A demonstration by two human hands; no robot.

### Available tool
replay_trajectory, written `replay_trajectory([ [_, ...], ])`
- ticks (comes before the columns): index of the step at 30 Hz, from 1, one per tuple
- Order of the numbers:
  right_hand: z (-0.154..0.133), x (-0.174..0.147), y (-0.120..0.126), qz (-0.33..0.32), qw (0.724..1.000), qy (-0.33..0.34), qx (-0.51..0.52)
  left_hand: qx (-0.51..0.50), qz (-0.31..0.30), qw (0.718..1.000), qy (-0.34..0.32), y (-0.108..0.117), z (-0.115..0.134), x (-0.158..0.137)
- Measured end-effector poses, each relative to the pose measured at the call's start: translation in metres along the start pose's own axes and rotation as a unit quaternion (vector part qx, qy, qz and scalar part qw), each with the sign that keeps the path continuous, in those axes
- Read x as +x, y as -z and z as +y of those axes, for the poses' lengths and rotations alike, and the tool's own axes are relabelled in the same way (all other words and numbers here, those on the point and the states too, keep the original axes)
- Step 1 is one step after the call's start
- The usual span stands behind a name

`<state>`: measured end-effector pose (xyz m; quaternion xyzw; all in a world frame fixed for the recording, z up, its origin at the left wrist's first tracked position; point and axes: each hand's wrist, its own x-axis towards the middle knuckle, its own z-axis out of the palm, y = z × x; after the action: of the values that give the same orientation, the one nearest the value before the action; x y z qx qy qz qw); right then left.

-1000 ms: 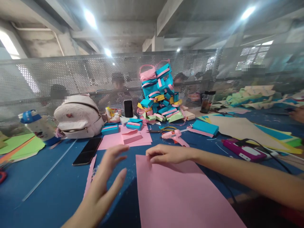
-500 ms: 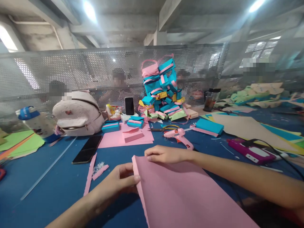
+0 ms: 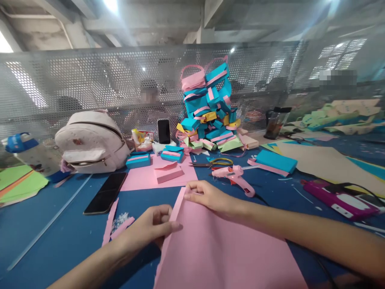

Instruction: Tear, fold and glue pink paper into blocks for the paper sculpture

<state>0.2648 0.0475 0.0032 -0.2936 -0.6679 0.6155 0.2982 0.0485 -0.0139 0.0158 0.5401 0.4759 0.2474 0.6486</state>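
Observation:
A large sheet of pink paper point(image 3: 228, 249) lies tilted in front of me, with a narrow strip folded up along its left edge. My left hand point(image 3: 161, 224) pinches that folded edge, thumb on top and fingers underneath. At the sheet's far left corner, my right hand point(image 3: 207, 196) grips the paper between thumb and curled fingers. Just beyond it rests a pink glue gun point(image 3: 234, 176), with scissors point(image 3: 212, 162) behind. A small pink paper box point(image 3: 169, 172) sits on another pink sheet point(image 3: 141, 178) farther back.
A tall stack of blue, pink and yellow paper boxes point(image 3: 207, 108) stands at the back. To the left are a black phone point(image 3: 106, 193), a white backpack point(image 3: 93, 140) and a bottle point(image 3: 36, 154). A purple device point(image 3: 339, 198) with a cable lies right, near a blue box point(image 3: 276, 160).
The pink sheet has turned, so its folded edge now slants the other way. My right hand has closed on the far corner, and the camera view has shifted slightly.

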Motion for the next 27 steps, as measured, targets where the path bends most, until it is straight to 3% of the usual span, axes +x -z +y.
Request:
replay_trajectory([
  [5, -0.008, -0.013, 0.012, 0.106, 0.992, 0.025, -0.058, 0.089, -0.034, 0.995, 0.0, 0.02, -0.002, -0.007],
  [10, -0.005, -0.02, 0.023, 0.148, 0.988, 0.01, -0.043, 0.174, 0.042, 0.983, -0.042, 0.033, 0.011, -0.004],
  [14, -0.007, -0.022, 0.036, 0.124, 0.985, 0.008, -0.123, 0.235, 0.098, 0.964, -0.081, 0.041, 0.022, 0.002],
  [19, -0.023, -0.018, 0.047, 0.085, 0.956, 0.055, -0.277, 0.28, 0.087, 0.951, -0.097, 0.036, 0.016, 0.017],
  [23, -0.025, -0.009, 0.033, 0.007, 0.922, 0.038, -0.385, 0.319, 0.092, 0.937, -0.107, 0.025, 0.009, 0.029],
  [27, -0.011, 0.006, 0.015, -0.031, 0.919, 0.042, -0.39, 0.358, 0.111, 0.919, -0.121, 0.02, 0.005, 0.033],
])
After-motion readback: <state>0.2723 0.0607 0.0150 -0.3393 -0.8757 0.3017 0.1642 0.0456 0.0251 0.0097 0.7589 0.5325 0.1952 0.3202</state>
